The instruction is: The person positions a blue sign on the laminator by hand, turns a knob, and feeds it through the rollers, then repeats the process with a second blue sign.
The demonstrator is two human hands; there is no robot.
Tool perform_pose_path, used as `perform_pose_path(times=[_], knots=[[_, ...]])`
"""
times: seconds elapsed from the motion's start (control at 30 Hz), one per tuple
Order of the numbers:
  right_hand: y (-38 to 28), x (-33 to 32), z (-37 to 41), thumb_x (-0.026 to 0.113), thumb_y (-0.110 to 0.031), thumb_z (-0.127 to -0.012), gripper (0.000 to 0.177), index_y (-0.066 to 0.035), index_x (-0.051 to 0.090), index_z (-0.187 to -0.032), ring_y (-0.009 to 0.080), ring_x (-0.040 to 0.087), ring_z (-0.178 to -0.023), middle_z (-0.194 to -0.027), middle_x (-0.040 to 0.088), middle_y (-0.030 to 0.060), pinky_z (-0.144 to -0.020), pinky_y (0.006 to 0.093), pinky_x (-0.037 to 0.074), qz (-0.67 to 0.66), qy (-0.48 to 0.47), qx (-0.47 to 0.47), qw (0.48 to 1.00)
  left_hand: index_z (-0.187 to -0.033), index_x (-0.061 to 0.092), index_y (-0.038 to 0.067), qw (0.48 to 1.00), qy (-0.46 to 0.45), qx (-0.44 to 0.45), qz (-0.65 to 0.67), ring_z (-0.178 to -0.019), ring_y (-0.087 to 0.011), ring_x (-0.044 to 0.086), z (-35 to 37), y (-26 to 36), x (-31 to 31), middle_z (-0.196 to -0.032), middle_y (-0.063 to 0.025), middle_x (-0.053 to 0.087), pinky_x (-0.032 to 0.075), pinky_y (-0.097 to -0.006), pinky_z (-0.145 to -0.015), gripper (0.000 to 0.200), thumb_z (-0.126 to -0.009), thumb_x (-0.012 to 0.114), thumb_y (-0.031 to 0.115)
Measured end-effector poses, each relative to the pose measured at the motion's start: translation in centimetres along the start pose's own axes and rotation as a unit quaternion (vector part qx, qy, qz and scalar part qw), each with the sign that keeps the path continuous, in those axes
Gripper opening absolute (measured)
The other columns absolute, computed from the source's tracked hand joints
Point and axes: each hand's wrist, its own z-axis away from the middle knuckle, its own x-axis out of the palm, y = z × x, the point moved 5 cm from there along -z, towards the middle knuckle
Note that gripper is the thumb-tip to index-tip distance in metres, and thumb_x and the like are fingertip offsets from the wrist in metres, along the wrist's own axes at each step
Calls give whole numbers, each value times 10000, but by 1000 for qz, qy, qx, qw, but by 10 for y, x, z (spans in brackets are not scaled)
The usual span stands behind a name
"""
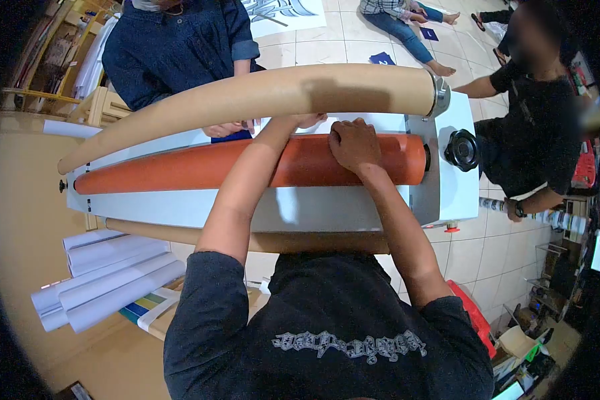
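A long red roller lies across the white machine. My left forearm crosses it; my left hand is past its far side, partly hidden under the beige roll, so its grip is unclear. On the roller's right part rests my right hand, back up, fingers bent together over the far side. The fingertips are hidden, and so is anything they hold. Beyond the roller, to the left of my left hand, are a co-worker's hands near a dark blue piece.
A black knob sits at the machine's right end, a red button below it. White paper rolls lie at the lower left. A person in black stands at the right; another sits on the tiled floor behind.
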Motion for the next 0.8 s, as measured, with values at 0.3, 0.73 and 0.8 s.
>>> perform_pose_path(times=[0.3, 0.73, 0.8], knots=[[1, -1, 0, 518, -281, -900, 263, -85, 694, -918, 316, 604, -980, -982, 691, 118, -876, 480, 469, -14, -29, 17, 999, -1250, 590, 83, 992, 19, -48, 114, -1193, -405, 524, 26, -14, -7, -1229, -202, 614, 357, -483, -1071, 448, -951, 509, 406], [-1, 0, 1, 525, -275, -896, 259, -80, 694, -916, 328, 609, -983, -972, 697, 123, -868, 492, 473, -8, -30, 13, 999, -1156, 644, 24, 954, -165, -195, 157, -1141, -372, 576, 84, 67, -96, -1205, -198, 632, 448, -447, -988, 414, -971, 514, 370], [-1, 0, 0, 526, -271, -896, 248, -89, 695, -912, 333, 614, -951, -964, 699, 124, -859, 493, 478, 9, -47, 8, 999, -1130, 657, 28, 963, -111, -212, 123, -1112, -363, 592, 85, 69, -93, -1190, -183, 640, 452, -450, -982, 397, -962, 530, 364]])
